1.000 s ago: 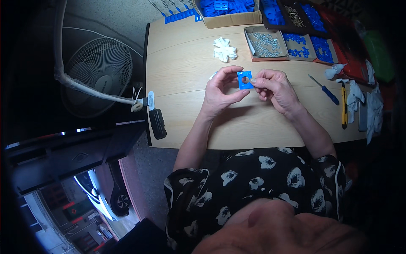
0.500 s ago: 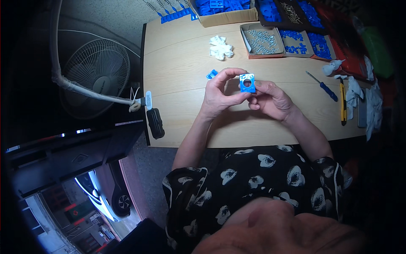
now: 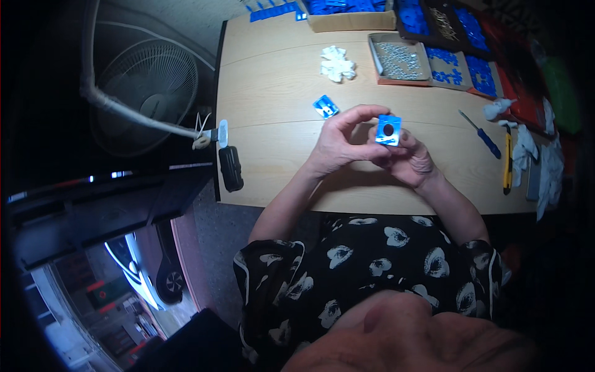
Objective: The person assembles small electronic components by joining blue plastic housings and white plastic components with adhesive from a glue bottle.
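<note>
Between my two hands, raised over the table, is a small square blue plastic part [image 3: 388,131] with a round hole through its middle. My left hand [image 3: 342,141] has its fingers and thumb bent round toward the part's left side, gripping its edges. From below and the right, my right hand [image 3: 411,162] holds the same part with its thumb at the right edge. Some of the right fingers are hidden behind it. A second blue part [image 3: 325,106], with a shiny face, lies on the table just beyond my left hand.
Crumpled white cloth [image 3: 338,64] lies farther back. A carton of small metal pieces [image 3: 400,60] stands beside trays of small blue parts [image 3: 481,75]. At right are a screwdriver [image 3: 480,134], a yellow cutter [image 3: 508,160] and a white bottle [image 3: 498,109]. A black case [image 3: 230,168] sits at the left edge.
The held part now turns a flatter face with its round hole toward me. My view has shifted a little, and the second blue part shows more fully past my left hand.
</note>
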A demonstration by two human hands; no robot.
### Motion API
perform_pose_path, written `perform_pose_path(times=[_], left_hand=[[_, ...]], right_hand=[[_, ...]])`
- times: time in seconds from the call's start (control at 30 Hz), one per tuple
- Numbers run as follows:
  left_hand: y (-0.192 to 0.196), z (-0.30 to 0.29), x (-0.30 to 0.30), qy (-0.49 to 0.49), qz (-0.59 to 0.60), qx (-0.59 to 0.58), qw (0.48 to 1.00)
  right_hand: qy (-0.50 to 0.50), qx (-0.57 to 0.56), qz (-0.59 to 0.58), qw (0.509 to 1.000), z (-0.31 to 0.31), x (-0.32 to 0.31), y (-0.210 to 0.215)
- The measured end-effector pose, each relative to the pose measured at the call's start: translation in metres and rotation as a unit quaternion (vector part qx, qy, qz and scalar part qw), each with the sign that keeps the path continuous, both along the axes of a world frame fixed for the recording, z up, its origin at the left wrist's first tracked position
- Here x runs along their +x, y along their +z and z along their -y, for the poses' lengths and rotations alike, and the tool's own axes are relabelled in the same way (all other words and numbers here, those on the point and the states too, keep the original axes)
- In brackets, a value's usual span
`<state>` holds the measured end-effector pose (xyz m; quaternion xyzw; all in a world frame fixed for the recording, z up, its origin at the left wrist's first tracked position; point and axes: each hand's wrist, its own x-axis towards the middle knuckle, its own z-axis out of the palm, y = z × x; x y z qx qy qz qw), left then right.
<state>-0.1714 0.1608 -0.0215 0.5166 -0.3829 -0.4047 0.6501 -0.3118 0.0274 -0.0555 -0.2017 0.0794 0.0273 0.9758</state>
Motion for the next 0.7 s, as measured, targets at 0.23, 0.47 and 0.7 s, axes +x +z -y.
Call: perform_pose_path(times=[0.23, 0.47, 0.7], left_hand=[[-0.004, -0.046, 0.014, 0.203, 0.271, 0.215, 0.916], [-0.017, -0.044, 0.035, 0.27, 0.444, 0.246, 0.818], [-0.019, -0.033, 0.046, 0.221, 0.427, 0.224, 0.848]], right_hand=[[-0.028, -0.092, -0.002, 0.995, 0.025, -0.003, 0.011], [-0.032, -0.117, 0.003, 0.993, 0.037, 0.017, 0.011], [-0.028, -0.128, -0.007, 0.991, 0.037, 0.037, 0.014]])
